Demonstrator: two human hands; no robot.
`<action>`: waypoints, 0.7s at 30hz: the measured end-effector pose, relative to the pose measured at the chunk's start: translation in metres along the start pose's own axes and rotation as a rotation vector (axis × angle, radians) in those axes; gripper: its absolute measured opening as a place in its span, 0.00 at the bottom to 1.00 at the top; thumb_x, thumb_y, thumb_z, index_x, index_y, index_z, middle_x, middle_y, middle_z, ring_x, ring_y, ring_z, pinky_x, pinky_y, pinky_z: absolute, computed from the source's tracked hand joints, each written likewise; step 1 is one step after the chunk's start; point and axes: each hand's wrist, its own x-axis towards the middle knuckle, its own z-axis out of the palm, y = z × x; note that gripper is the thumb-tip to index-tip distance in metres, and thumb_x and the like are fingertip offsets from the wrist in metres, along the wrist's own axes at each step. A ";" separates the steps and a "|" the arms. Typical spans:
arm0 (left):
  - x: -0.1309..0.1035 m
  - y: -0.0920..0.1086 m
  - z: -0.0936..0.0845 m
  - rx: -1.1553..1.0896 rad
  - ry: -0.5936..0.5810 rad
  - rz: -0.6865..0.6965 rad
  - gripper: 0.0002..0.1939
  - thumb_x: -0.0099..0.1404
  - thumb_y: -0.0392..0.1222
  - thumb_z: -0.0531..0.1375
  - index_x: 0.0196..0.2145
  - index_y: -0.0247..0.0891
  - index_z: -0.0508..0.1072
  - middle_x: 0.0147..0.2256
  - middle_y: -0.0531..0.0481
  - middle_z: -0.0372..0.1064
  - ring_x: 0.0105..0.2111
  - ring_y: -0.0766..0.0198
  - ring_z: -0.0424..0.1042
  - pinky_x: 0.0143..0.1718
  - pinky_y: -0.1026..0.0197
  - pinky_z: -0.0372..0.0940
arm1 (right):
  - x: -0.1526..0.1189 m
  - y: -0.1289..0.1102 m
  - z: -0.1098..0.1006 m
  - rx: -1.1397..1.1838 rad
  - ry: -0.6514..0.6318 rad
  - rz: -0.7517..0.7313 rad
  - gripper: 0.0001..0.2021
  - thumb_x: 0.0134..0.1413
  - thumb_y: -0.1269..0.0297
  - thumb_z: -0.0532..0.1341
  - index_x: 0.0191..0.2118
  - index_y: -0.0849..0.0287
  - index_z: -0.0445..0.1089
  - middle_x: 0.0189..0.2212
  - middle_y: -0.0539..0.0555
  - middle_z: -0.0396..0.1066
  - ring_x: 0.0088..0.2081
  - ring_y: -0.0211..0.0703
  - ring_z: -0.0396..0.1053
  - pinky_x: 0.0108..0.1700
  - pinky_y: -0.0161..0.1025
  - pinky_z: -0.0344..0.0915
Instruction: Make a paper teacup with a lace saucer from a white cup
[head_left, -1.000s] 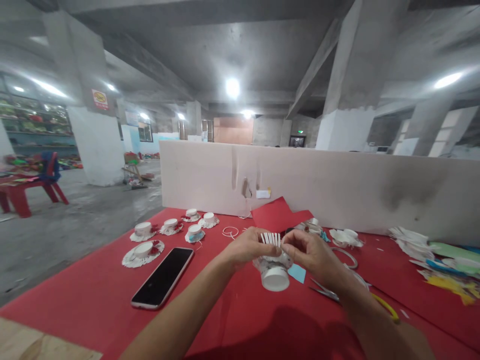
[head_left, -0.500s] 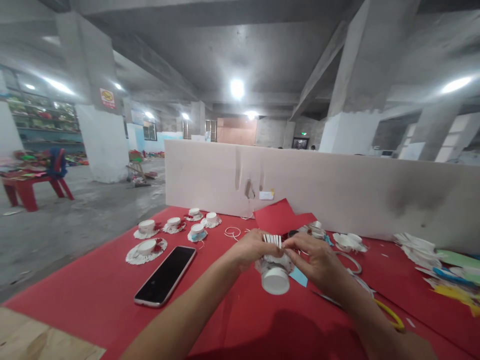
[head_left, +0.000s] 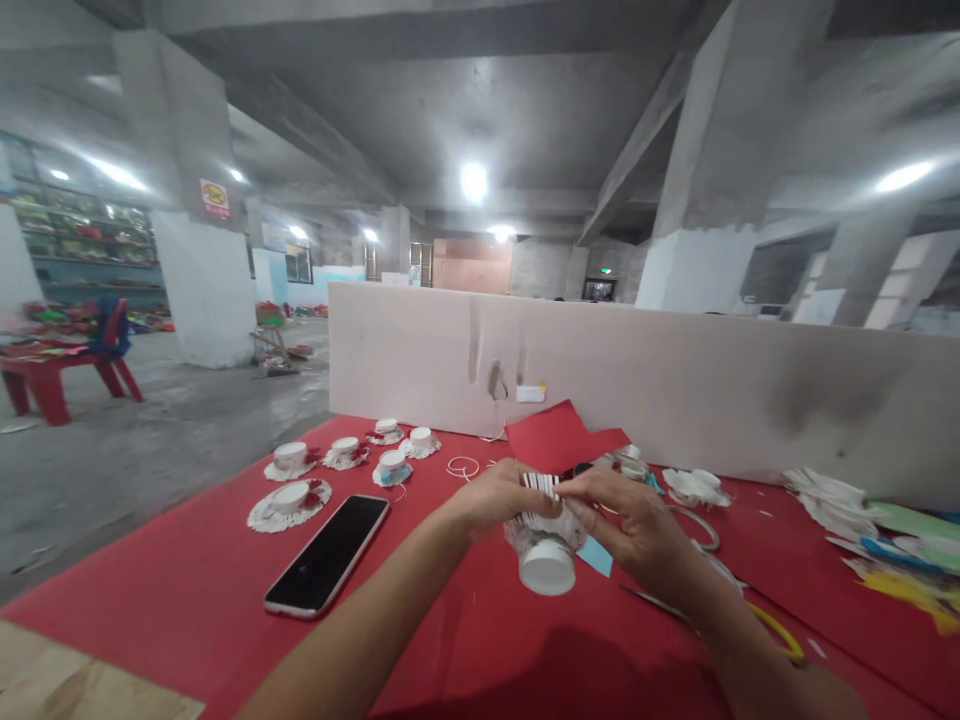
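A white paper cup (head_left: pixel 547 568) with its side cut into narrow strips is tilted in front of me, its round end facing me. My left hand (head_left: pixel 504 500) is closed around the strips from the left, thumb over them. From the right, my right hand (head_left: pixel 622 512) pinches at the strips with thumb and fingertips. Exactly which strip it grips is hidden by the fingers. Below the hands, a light blue paper piece (head_left: pixel 595 556) lies on the red table top (head_left: pixel 457 640).
Several fringed paper cups (head_left: pixel 291 494) stand at the left, near a phone (head_left: pixel 330 555). Yellow-handled scissors (head_left: pixel 780 632) and a tape roll (head_left: pixel 697 528) lie by my right forearm. Red paper (head_left: pixel 551 437) rests before a pale board (head_left: pixel 637 380); paper scraps (head_left: pixel 900 560) lie far right.
The cup has tipped slightly and sits a touch lower left in view. My right fingers have shifted a little left along the strips; both hands keep their hold.
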 end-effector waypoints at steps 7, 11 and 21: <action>-0.004 0.001 0.000 0.097 -0.092 0.030 0.08 0.46 0.36 0.61 0.27 0.32 0.73 0.24 0.51 0.67 0.24 0.68 0.64 0.27 0.65 0.57 | -0.001 -0.001 -0.005 0.144 -0.088 0.090 0.07 0.56 0.64 0.56 0.35 0.55 0.72 0.30 0.52 0.68 0.33 0.40 0.65 0.37 0.37 0.61; -0.003 -0.002 -0.001 0.146 -0.157 0.062 0.06 0.49 0.36 0.60 0.27 0.32 0.73 0.23 0.53 0.65 0.24 0.68 0.63 0.28 0.65 0.57 | -0.001 -0.004 -0.009 0.255 -0.155 0.140 0.06 0.54 0.63 0.58 0.32 0.56 0.71 0.30 0.51 0.68 0.32 0.38 0.65 0.36 0.35 0.60; -0.004 0.002 0.000 0.170 -0.205 0.025 0.05 0.49 0.38 0.60 0.23 0.33 0.71 0.20 0.54 0.61 0.23 0.70 0.60 0.27 0.66 0.55 | -0.002 -0.002 -0.010 0.284 -0.229 0.188 0.04 0.53 0.65 0.59 0.29 0.58 0.69 0.28 0.49 0.66 0.31 0.37 0.63 0.34 0.33 0.59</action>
